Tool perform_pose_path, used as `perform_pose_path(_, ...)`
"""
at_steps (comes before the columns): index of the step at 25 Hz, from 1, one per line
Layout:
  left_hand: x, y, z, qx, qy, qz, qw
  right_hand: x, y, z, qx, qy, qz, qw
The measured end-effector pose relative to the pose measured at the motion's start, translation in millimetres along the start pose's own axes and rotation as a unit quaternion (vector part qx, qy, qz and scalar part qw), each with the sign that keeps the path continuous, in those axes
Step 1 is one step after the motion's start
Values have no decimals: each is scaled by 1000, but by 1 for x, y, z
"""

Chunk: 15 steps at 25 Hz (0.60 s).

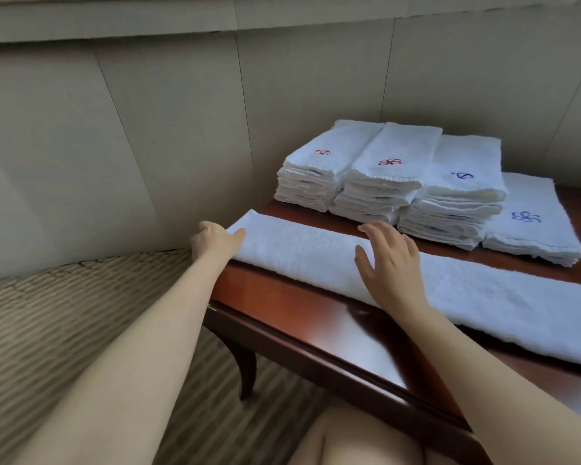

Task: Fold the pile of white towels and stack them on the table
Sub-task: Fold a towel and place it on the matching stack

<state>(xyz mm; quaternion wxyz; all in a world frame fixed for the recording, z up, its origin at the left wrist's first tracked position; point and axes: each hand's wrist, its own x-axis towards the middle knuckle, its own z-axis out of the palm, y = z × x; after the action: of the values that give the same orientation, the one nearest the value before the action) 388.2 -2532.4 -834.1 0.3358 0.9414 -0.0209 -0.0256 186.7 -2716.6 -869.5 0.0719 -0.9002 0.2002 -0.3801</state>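
A white towel (316, 255), folded into a long strip, lies across the brown wooden table (302, 317) from its left end to the right frame edge. My left hand (215, 241) grips the strip's left end at the table's left edge, thumb on top. My right hand (388, 260) lies flat on the strip's middle with fingers spread. Behind it stand three stacks of folded white towels: the left stack (311, 176) and the middle stack (383, 177) carry red emblems, the right stack (457, 196) a blue one. A lower folded towel (530, 219) with a blue emblem lies to their right.
A beige panelled wall (148, 129) runs behind and left of the table. Striped carpet (64, 323) covers the floor at left. A table leg (247, 370) curves down under the front left corner. My knee (359, 437) shows at the bottom.
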Motion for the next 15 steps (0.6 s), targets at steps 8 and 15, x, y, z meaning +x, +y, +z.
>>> perform_pose_path(8, -47, 60, -3, -255, 55, 116, 958, 13, -4, -51, 345, -148, 218, 901)
perform_pose_path(15, -212, 243, -11, -280, -100, 439, 848, 62, 56, -161, 746, -102, 374, 542)
